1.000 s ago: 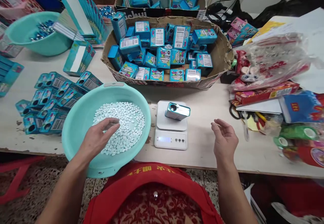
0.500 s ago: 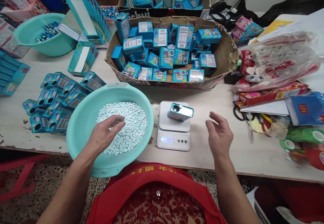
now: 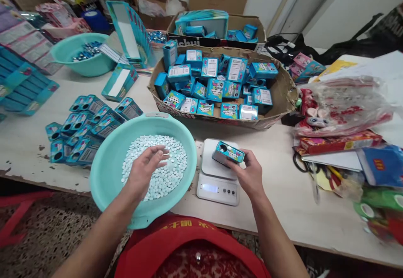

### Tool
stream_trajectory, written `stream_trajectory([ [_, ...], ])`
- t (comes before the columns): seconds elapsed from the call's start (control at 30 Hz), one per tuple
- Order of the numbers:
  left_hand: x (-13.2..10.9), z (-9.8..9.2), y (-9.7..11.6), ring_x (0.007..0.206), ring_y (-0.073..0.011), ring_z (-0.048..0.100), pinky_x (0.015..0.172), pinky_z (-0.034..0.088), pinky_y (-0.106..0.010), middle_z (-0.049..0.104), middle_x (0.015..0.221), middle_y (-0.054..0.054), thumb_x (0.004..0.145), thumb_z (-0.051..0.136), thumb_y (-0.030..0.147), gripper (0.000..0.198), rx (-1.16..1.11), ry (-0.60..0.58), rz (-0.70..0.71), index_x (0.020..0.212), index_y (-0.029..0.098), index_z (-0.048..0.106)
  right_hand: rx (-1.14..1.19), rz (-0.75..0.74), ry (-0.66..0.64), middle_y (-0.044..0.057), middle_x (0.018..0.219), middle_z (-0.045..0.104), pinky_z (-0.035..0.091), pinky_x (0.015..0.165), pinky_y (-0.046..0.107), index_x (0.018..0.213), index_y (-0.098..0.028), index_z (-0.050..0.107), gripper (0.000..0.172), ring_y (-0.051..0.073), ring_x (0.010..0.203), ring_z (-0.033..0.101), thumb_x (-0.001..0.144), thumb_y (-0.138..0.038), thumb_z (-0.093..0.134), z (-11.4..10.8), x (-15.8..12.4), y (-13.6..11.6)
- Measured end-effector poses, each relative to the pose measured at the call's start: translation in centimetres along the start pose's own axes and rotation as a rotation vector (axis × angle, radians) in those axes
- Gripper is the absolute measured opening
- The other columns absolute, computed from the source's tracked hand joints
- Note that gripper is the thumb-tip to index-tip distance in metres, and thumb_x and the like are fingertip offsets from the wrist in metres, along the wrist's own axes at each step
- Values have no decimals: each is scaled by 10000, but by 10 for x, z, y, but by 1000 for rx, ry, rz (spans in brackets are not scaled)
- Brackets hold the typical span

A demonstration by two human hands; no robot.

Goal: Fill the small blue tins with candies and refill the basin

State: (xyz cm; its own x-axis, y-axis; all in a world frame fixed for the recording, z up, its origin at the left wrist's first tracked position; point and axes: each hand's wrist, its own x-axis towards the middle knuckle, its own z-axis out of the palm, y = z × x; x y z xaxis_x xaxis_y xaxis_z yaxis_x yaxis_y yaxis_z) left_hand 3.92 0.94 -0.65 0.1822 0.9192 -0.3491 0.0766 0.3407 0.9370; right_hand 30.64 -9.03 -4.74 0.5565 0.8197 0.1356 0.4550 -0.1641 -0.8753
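Observation:
My right hand (image 3: 252,173) grips the right end of a small blue candy box (image 3: 230,152) between thumb and fingers. The box has a round hole in its top and is tilted over the white plate of a digital scale (image 3: 218,190); whether it touches the plate I cannot tell. The scale's display is lit, its digits unreadable. My left hand (image 3: 145,167) hovers over the turquoise basin (image 3: 105,167), fingers loosely stretched and apart, with no candy visible in them. Many small pale round candies (image 3: 171,177) lie in the basin below it.
Several blue boxes with open holes (image 3: 91,120) stand left of the basin. Behind the scale, a torn cardboard tray (image 3: 286,85) holds more blue boxes. Another basin (image 3: 103,62) sits at the back left. A plastic bag (image 3: 349,102) and scissors (image 3: 299,162) lie on the right.
My right hand has moved left from beside the scale and taken hold of the candy box, tilting it. My left hand stays over the candies. The camera view has shifted.

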Motion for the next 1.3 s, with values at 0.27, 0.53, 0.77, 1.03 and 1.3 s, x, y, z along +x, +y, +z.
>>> stream_trajectory([
  [0.27, 6, 45, 25, 869, -193, 635, 703, 511, -300, 639, 1078, -121, 901, 369, 564, 477, -854, 78, -285, 1080, 179, 586, -236, -848, -126, 23, 980, 682, 393, 903, 381, 1046, -235, 600, 272, 198, 910, 606, 791, -158, 654, 29, 18, -94],
  [0.53, 11, 37, 23, 584, -131, 579, 570, 521, -261, 576, 694, -60, 945, 393, 313, 323, -1027, 212, -343, 819, 101, 601, -326, -961, -175, -5, 1017, 700, 303, 951, 412, 1068, -291, 606, 292, 193, 932, 619, 816, -143, 590, 66, 24, -109],
  [0.77, 8, 22, 17, 534, -69, 530, 439, 417, -141, 561, 729, -46, 836, 506, 63, 125, -913, 52, -308, 872, 84, 624, 131, -387, -66, 22, 952, 680, 464, 798, 376, 999, -250, 646, 307, 217, 875, 622, 714, -305, 746, 42, 17, -79],
  [1.03, 11, -7, 12, 410, -52, 415, 346, 301, -122, 441, 551, 21, 934, 444, 294, 285, -799, 93, -329, 713, 132, 523, 318, 74, 133, 12, 860, 665, 494, 740, 336, 923, -203, 650, 416, 188, 801, 611, 567, -309, 838, 9, -9, -4],
  [1.3, 15, 4, 15, 385, -35, 381, 349, 313, -120, 459, 554, 23, 949, 412, 256, 281, -757, 45, -319, 722, 133, 523, 330, 105, 6, 67, 1042, 666, 510, 860, 407, 1045, -208, 604, 495, 240, 965, 625, 622, -369, 804, 12, -16, 16],
])
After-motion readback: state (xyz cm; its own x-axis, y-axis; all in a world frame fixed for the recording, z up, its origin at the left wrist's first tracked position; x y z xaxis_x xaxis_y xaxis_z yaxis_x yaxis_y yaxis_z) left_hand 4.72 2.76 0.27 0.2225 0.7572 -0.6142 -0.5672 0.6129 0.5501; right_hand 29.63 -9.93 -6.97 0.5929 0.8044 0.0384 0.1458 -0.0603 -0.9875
